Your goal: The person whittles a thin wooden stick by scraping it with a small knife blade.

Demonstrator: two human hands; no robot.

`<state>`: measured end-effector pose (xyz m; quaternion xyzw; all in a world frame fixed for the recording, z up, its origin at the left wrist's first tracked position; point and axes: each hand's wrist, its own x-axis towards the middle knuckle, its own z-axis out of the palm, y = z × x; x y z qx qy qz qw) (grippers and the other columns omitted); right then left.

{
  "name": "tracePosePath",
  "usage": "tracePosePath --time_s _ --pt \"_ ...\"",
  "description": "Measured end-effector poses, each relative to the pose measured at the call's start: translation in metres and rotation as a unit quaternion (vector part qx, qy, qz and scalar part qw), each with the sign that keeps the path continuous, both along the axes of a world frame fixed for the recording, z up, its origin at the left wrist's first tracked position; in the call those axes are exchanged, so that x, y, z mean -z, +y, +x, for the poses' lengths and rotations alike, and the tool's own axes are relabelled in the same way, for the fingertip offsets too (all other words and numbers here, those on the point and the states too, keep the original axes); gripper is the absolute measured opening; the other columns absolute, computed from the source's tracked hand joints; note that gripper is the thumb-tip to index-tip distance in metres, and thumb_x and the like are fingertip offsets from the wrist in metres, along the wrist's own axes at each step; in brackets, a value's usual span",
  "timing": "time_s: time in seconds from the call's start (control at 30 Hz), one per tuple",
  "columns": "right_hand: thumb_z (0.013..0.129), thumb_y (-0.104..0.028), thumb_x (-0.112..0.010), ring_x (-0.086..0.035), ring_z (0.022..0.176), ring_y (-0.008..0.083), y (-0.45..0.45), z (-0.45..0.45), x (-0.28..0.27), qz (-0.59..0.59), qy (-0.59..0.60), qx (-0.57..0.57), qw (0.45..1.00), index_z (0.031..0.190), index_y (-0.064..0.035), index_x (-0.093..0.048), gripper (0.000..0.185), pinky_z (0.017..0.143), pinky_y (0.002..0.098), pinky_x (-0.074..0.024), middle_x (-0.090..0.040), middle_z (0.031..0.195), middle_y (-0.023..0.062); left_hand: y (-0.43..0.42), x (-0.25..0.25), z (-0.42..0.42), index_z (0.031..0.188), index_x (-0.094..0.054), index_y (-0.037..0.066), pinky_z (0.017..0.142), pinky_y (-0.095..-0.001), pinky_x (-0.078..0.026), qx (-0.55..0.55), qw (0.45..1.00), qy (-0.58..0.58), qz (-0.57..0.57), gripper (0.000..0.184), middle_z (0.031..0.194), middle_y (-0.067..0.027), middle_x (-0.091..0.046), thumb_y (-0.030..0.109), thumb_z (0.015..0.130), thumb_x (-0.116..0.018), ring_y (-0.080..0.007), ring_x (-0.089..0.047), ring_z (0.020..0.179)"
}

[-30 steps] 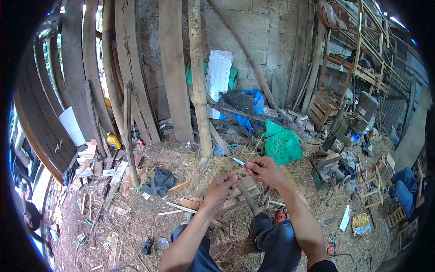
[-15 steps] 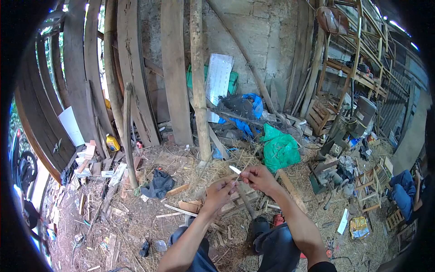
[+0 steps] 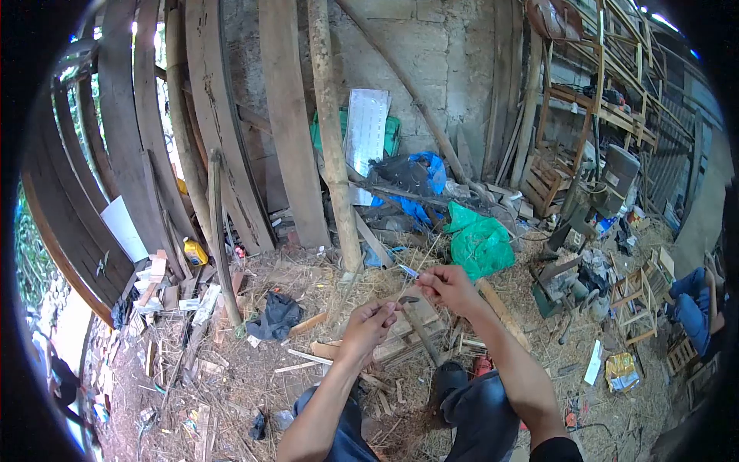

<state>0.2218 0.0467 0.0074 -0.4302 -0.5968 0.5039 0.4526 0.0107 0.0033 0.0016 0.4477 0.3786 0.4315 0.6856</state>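
Observation:
A small knife (image 3: 409,271) with a short pale blade is pinched in my right hand (image 3: 446,288), its tip pointing up and to the left. My left hand (image 3: 370,326), lower and to the left, has thumb and forefinger pressed together; whatever they hold is too small to name. The two hands are a little apart. Just right of the left fingertips, a dark metal head (image 3: 409,299) on a wooden handle (image 3: 422,336) shows beyond the hands.
Wood scraps and straw cover the ground. A green bag (image 3: 479,245) lies ahead, right of a wooden post (image 3: 336,185). A black plastic bag (image 3: 275,316) is at the left. At the far right sits a person (image 3: 690,312), near a small wooden frame (image 3: 633,308).
My hands have moved slightly apart, and the knife blade has turned and looks narrower. The camera view has shifted a little.

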Motion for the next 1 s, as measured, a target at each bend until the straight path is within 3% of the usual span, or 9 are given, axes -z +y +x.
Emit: tracePosePath --time_s 0.13,0.17,0.2,0.27,0.53,0.6,0.73,0.9,1.0 --pt "0.093 -0.017 -0.054 -0.04 0.049 0.0029 -0.014 -0.012 0.0 0.005 -0.026 -0.02 0.999 0.085 -0.0005 -0.063 0.021 0.043 0.0207 -0.0313 -0.051 0.062 -0.003 0.001 -0.003 0.001 0.097 -0.058 -0.002 0.042 -0.017 -0.021 0.008 0.999 -0.033 -0.022 0.02 0.068 0.0032 -0.044 0.017 0.093 -0.052 -0.0017 -0.03 0.049" --pt "0.093 -0.019 -0.054 -0.038 0.048 0.0028 -0.01 -0.01 0.0 0.001 -0.058 0.06 0.997 0.085 -0.0004 -0.062 0.021 0.043 0.0205 -0.0303 -0.05 0.062 -0.0038 0.001 -0.003 -0.001 0.097 -0.058 -0.002 0.042 -0.017 -0.021 0.007 0.999 -0.031 -0.023 0.02 0.068 0.0032 -0.044 0.017 0.093 -0.052 -0.0017 -0.03 0.049" --pt "0.093 -0.019 -0.054 -0.038 0.048 0.0028 -0.006 -0.002 0.001 -0.001 -0.053 0.061 0.997 0.085 -0.0004 -0.062 0.021 0.043 0.0205 -0.0303 -0.05 0.062 -0.0038 -0.001 -0.004 -0.002 0.097 -0.058 -0.002 0.042 -0.0171 -0.02 0.01 0.999 -0.03 -0.033 0.02 0.068 0.0032 -0.043 0.017 0.093 -0.052 -0.0018 -0.03 0.049" --pt "0.093 -0.019 -0.055 -0.038 0.047 0.0035 0.002 0.019 0.0 -0.047 0.081 0.026 0.995 0.089 0.0001 -0.061 0.02 0.042 0.0203 -0.0297 -0.049 0.062 -0.0039 -0.003 -0.008 -0.004 0.097 -0.057 -0.002 0.042 -0.0172 -0.02 0.015 0.999 -0.03 -0.038 0.019 0.068 0.0033 -0.043 0.017 0.093 -0.052 -0.0019 -0.03 0.049" --pt "0.093 -0.018 -0.055 -0.038 0.049 0.0037 -0.018 -0.003 -0.005 -0.046 0.044 -0.012 0.998 0.091 0.0013 -0.061 0.02 0.042 0.0197 -0.0286 -0.052 0.064 -0.0019 -0.005 -0.007 -0.002 0.097 -0.059 0.003 0.042 -0.0173 -0.017 0.011 0.999 -0.01 -0.028 0.018 0.067 0.0042 -0.041 0.019 0.093 -0.053 -0.0015 -0.026 0.048" --pt "0.093 -0.02 -0.055 -0.037 0.047 0.0028 -0.026 -0.016 -0.009 -0.046 0.103 -0.077 0.991 0.1 0.0014 -0.061 0.023 0.041 0.0187 -0.0262 -0.053 0.066 -0.0017 -0.005 -0.009 0.001 0.098 -0.057 0.003 0.041 -0.0181 -0.018 0.02 0.999 -0.006 -0.026 0.018 0.067 0.0047 -0.04 0.019 0.094 -0.052 -0.0015 -0.025 0.046" --pt "0.094 -0.018 -0.054 -0.037 0.048 0.0032 -0.025 -0.012 -0.018 -0.115 0.141 -0.06 0.981 0.1 0.0021 -0.062 0.023 0.041 0.0183 -0.0257 -0.056 0.069 0.0 -0.004 -0.011 -0.001 0.1 -0.053 0.005 0.04 -0.0193 -0.017 0.066 0.994 -0.033 -0.075 0.018 0.065 0.006 -0.037 0.021 0.094 -0.05 -0.0017 -0.024 0.044" --pt "0.093 -0.02 -0.056 -0.037 0.047 0.0031 -0.022 -0.018 -0.003 -0.066 0.065 -0.101 0.991 0.093 0.0018 -0.062 0.023 0.042 0.0191 -0.0265 -0.058 0.07 0.0008 0.001 -0.008 -0.004 0.102 -0.051 0.005 0.038 -0.0199 -0.016 0.086 0.985 -0.073 -0.132 0.018 0.064 0.0063 -0.036 0.021 0.095 -0.049 -0.0019 -0.024 0.043" --pt "0.091 -0.022 -0.059 -0.036 0.045 0.0041 -0.024 -0.019 -0.006 -0.084 0.059 -0.084 0.991 0.082 0.0006 -0.062 0.025 0.041 0.0207 -0.0273 -0.052 0.059 -0.0024 0.002 -0.007 -0.002 0.102 -0.051 0.005 0.037 -0.0202 -0.015 0.085 0.985 -0.068 -0.132 0.018 0.063 0.0066 -0.036 0.021 0.095 -0.049 -0.002 -0.024 0.043"
